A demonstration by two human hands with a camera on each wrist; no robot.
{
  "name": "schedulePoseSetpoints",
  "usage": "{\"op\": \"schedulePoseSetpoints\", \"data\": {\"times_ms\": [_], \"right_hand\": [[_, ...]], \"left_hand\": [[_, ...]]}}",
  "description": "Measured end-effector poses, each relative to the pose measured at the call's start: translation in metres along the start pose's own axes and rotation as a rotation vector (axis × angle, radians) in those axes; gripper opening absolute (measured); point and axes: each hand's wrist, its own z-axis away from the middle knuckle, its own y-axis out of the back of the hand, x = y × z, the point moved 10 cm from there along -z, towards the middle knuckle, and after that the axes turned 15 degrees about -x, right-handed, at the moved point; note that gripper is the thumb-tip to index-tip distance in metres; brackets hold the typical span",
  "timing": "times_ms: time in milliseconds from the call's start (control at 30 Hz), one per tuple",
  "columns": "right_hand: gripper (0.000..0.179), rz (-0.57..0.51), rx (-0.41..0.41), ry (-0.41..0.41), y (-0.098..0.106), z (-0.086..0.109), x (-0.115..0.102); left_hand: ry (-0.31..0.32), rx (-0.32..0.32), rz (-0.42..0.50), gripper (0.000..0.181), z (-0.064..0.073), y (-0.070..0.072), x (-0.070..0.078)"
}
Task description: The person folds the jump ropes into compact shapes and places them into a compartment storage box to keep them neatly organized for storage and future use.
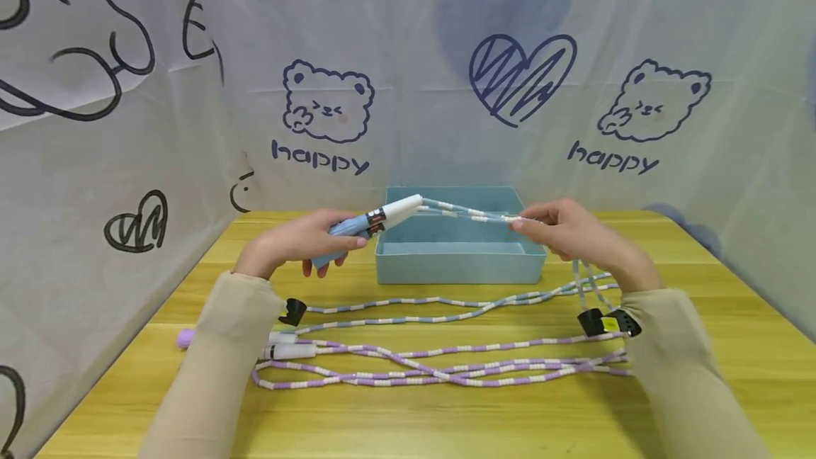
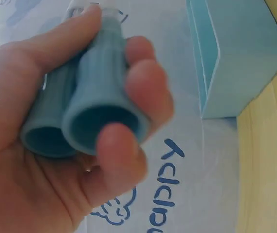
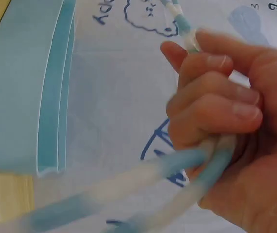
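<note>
head view. the left hand grips both handles side by side, white ends pointing to 2 o'clock, in line with the bin. the right hand, at 3 o'clock, holds the rope. hazard: a hard pull from the right may draw the handles out of the left grip. hazard: strands hanging at 4 o'clock may catch on the black wrist unit or tangle with the purple rope at 6 o'clock. whether the blue strands on the table join the held rope cannot be told. appearance: blue and white beads; blue handles with dark bands.

left wrist view. fingers curl round both handles; the bin lies at 2 o'clock. hazard: uneven finger pressure may let one handle slide against the other. appearance: flared, hollow butts.

right wrist view. fingers close over two strands, which exit toward 8 o'clock; the bin lies between 9 and 10 o'clock. hazard: a loosened grip may drop the strands. appearance: long alternating bands, blurred near the camera.
</note>
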Motion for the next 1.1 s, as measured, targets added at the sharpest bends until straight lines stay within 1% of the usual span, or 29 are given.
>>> {"op": "schedulePoseSetpoints", "data": {"times_ms": [100,200,267,367,433,467,533,567,633,667,767,867,933,1000,1100], "right_hand": [[0.038,0.032,0.071,-0.042,0.009,0.002,0.01],[0.047,0.086,0.164,-0.104,0.019,0.003,0.019],[0.054,0.107,0.229,-0.159,0.024,0.005,0.025],[0.061,0.125,0.326,-0.219,0.032,0.011,0.032],[0.063,0.105,0.364,-0.24,0.033,0.013,0.037],[0.063,0.086,0.38,-0.236,0.033,0.014,0.038],[0.06,0.018,0.395,-0.2,0.03,0.011,0.04],[0.057,-0.036,0.395,-0.169,0.026,0.008,0.039],[0.048,-0.172,0.378,-0.092,0.016,0.0,0.035],[0.043,-0.246,0.356,-0.049,0.01,-0.005,0.032],[0.032,-0.443,0.234,0.056,-0.013,-0.019,0.018],[0.03,-0.572,0.115,0.092,-0.033,-0.029,0.007],[0.029,-0.617,0.059,0.099,-0.043,-0.035,0.002],[0.027,-0.645,0.022,0.103,-0.051,-0.04,-0.002],[0.026,-0.635,-0.037,0.129,-0.062,-0.043,-0.01]], "left_hand": [[-0.041,0.03,0.019,0.03,-0.001,0.004,0.002],[-0.087,0.064,0.044,0.029,-0.003,0.006,0.008],[-0.12,0.074,0.064,0.03,-0.005,0.003,0.014],[-0.178,0.07,0.099,0.031,-0.012,-0.004,0.026],[-0.212,0.063,0.134,0.031,-0.015,-0.01,0.034],[-0.228,0.062,0.161,0.031,-0.016,-0.012,0.037],[-0.257,0.064,0.208,0.031,-0.017,-0.015,0.043],[-0.272,0.065,0.229,0.032,-0.017,-0.016,0.046],[-0.308,0.062,0.267,0.033,-0.017,-0.019,0.053],[-0.327,0.058,0.281,0.034,-0.017,-0.02,0.057],[-0.373,0.042,0.299,0.033,-0.017,-0.025,0.067],[-0.395,0.027,0.306,0.034,-0.019,-0.031,0.074],[-0.393,0.01,0.31,0.034,-0.022,-0.036,0.076],[-0.387,-0.019,0.318,0.035,-0.026,-0.043,0.077],[-0.357,-0.068,0.33,0.042,-0.035,-0.056,0.077]]}}
